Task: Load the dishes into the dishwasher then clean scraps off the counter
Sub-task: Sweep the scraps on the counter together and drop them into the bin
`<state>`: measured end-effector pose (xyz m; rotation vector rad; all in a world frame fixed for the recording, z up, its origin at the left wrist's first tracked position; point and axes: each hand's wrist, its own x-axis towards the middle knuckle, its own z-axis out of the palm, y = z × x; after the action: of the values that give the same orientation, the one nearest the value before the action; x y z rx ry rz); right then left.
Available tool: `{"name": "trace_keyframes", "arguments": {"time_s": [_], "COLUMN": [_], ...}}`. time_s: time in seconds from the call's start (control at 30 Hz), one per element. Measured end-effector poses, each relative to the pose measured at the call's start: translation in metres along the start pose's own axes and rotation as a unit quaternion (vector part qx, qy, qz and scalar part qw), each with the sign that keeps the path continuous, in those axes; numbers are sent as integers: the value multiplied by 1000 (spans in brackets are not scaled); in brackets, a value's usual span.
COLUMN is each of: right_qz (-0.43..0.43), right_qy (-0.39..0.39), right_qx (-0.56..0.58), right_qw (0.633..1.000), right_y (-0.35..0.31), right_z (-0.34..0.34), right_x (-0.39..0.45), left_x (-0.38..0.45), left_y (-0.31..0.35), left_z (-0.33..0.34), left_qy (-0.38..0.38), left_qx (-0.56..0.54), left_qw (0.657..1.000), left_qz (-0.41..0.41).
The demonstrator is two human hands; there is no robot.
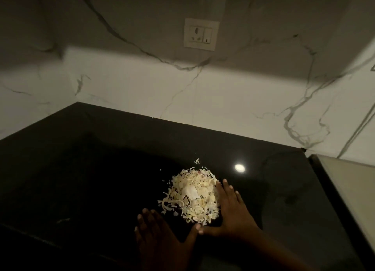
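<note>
Both my hands lie flat at the near edge of the view, on either side of a heap of pale scraps. Behind everything stands the largest thing, the marble wall (pixel 223 100), white with grey veins, lit in its lower band and shadowed above; it turns a corner at the far left. Below it spreads the black counter (pixel 85 169), glossy enough to throw back a small round glint of light just beyond the heap, toward the right. Along the right edge a pale, cream-coloured surface (pixel 353 193) butts against the counter; I cannot tell what it is. My left hand (pixel 160 236) rests palm down on the counter, fingers straight and close together, thumb stretched toward the right; it holds nothing, and its fingertips sit just beside the heap's near left edge. My right hand (pixel 231 209) is likewise flat and spread, holding nothing, its index finger pressed along the right side of the heap and its thumb reaching left until the tip meets my left thumb. The pile of scraps (pixel 192 195), thin yellowish shreds with a whiter lump near the middle, sits on the counter between my hands, with a few loose bits scattered just beyond it. High on the shadowed wall is a white socket with a switch (pixel 201 34).
</note>
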<state>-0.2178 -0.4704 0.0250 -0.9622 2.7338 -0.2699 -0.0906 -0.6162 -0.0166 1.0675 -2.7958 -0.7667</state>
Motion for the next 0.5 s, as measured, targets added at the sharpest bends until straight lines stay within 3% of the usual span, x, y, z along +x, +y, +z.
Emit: {"name": "trace_keyframes", "arguments": {"time_s": [0.17, 0.23, 0.33, 0.43, 0.5], "right_qz": [-70, -113, -100, -89, -104], "right_qy": [23, 30, 61, 9, -69], "right_qx": [35, 140, 296, 215, 145], "right_qw": [997, 983, 948, 973, 981], "right_y": [-4, -1, 16, 37, 41], "right_z": [1, -6, -26, -51, -61], "right_x": [24, 25, 33, 70, 98], "left_x": [2, 1, 3, 7, 15], "left_y": [-7, -5, 11, 29, 31], "left_z": [7, 2, -26, -51, -55], "left_qy": [-26, -43, -65, -72, -48], "left_qx": [25, 46, 99, 88, 55], "left_qw": [999, 997, 989, 982, 990], "left_qz": [-22, -33, -88, -151, -121]}}
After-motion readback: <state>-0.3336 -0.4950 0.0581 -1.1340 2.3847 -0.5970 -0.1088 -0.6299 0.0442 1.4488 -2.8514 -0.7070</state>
